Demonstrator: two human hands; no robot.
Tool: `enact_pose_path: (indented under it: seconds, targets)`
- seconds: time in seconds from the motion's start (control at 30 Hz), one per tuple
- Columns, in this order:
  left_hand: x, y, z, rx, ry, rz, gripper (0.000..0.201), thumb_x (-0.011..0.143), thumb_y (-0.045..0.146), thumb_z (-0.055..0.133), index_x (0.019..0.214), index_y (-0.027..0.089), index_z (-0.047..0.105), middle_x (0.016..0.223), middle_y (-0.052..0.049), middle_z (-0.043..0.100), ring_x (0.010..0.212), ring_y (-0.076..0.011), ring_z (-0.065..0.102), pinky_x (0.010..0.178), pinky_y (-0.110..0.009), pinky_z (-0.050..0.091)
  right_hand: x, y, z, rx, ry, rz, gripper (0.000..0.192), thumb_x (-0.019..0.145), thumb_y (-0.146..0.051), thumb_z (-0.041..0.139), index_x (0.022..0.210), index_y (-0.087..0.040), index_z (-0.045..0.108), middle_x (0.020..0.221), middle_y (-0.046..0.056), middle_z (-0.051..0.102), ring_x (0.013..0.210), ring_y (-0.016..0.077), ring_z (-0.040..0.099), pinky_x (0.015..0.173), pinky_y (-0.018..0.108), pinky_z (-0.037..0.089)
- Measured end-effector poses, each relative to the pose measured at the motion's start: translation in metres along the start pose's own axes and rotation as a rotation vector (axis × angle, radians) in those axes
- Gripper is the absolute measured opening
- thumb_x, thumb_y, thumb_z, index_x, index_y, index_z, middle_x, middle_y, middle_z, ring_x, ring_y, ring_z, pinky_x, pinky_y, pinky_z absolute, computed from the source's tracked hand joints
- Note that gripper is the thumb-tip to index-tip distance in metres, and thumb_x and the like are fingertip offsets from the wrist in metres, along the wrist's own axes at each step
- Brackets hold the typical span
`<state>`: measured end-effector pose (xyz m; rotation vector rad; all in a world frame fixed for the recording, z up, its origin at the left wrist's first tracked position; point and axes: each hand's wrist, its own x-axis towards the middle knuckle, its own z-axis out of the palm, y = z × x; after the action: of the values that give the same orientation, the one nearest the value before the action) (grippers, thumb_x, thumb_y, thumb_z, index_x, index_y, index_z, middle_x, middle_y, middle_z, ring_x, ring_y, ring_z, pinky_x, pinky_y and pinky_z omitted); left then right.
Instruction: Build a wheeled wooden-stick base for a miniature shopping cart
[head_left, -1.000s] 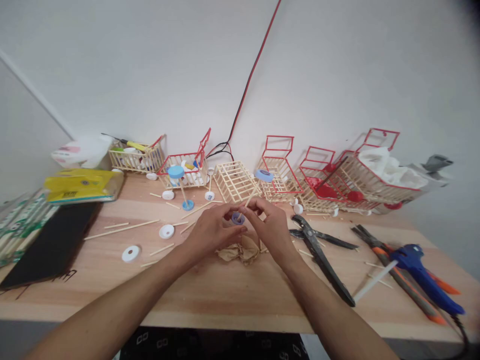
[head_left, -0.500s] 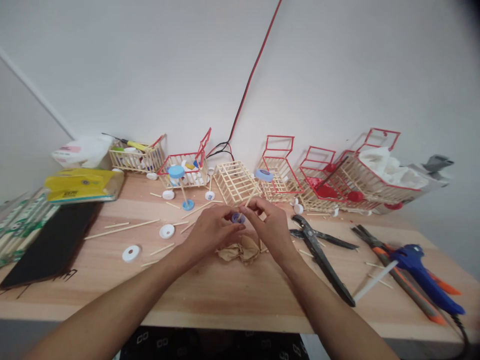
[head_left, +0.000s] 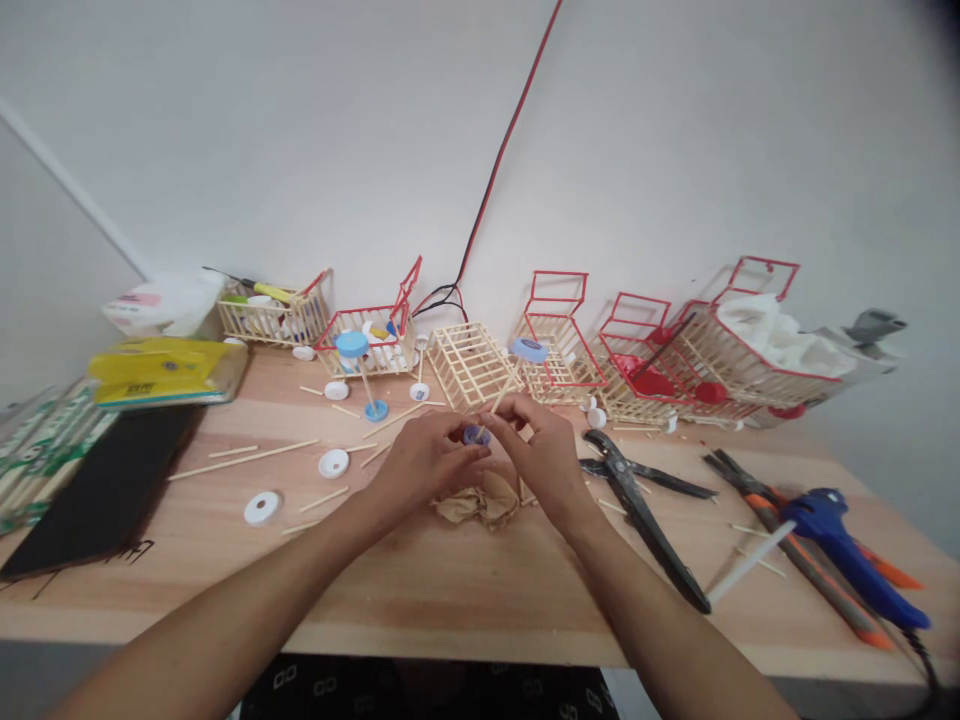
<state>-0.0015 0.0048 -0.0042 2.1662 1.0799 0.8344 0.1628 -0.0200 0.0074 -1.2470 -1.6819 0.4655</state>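
Both hands meet at the middle of the worktop (head_left: 465, 590). The left hand (head_left: 424, 462) and the right hand (head_left: 541, 452) pinch together on a small blue cap (head_left: 475, 435), fingertips closed on it from either side, and a thin wooden stick (head_left: 501, 396) runs up from the cap toward 1 o'clock to a second blue cap (head_left: 529, 350) at its far end. The held cap sits just above a crumpled scrap of brown paper (head_left: 480, 503), which lies on the wood directly under the hands.

At 3 o'clock from the hands, a pair of black pliers (head_left: 639, 505) lies slanted on the worktop, and farther out the same way sits a blue glue gun (head_left: 847, 545) beside orange-handled cutters (head_left: 795, 555). At 9 o'clock, two white discs (head_left: 334, 462) lie among loose sticks, one nearer the hands, the other further left. At 11 o'clock stands another stick with a blue cap at each end (head_left: 364, 375), upright by a small red-rimmed stick basket (head_left: 367, 340). At 12 o'clock a plain stick crate (head_left: 472, 362) rests against the wall, with more red-framed stick carts (head_left: 645, 355) lined up toward 2 o'clock. A red and black wire (head_left: 495, 170) climbs the wall above. Far off at 9 o'clock lies a yellow packet (head_left: 165, 370) next to a black mat (head_left: 105, 490).
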Motion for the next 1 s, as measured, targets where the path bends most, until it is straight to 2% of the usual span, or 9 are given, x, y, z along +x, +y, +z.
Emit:
enact_pose_path:
  seconds: [0.23,0.43,1.0]
  targets:
    - [0.0002,0.0034,-0.0005,-0.007,0.026,0.009,0.034,0.075,0.035,0.069,0.106,0.022,0.066,0.093,-0.002,0.069,0.083,-0.0184,0.061,0.075,-0.029,0.042,-0.0003,-0.0028,-0.0003,0.019,-0.008,0.027,0.017,0.087,-0.031,0.058,0.074,-0.019,0.061,0.076,0.000,0.066,0.068,0.0131,0.055,0.064,0.025,0.040]
    - [0.0003,0.0002,-0.0002,0.029,0.008,-0.006,0.017,0.079,0.031,0.065,0.090,0.018,0.069,0.087,-0.002,0.069,0.081,-0.0185,0.060,0.072,-0.029,0.041,-0.0004,-0.0001,0.0002,0.001,0.010,-0.003,0.017,0.085,-0.028,0.060,0.070,-0.020,0.058,0.070,-0.001,0.063,0.067,0.0129,0.054,0.064,0.024,0.040]
    - [0.0011,-0.0025,0.0029,0.032,0.028,-0.017,0.014,0.079,0.028,0.064,0.088,0.020,0.070,0.088,-0.002,0.071,0.082,-0.0179,0.062,0.073,-0.029,0.041,0.0004,0.0011,-0.0002,-0.002,-0.004,-0.006,0.016,0.085,-0.028,0.058,0.071,-0.020,0.058,0.075,0.000,0.065,0.068,0.0134,0.055,0.065,0.025,0.041]
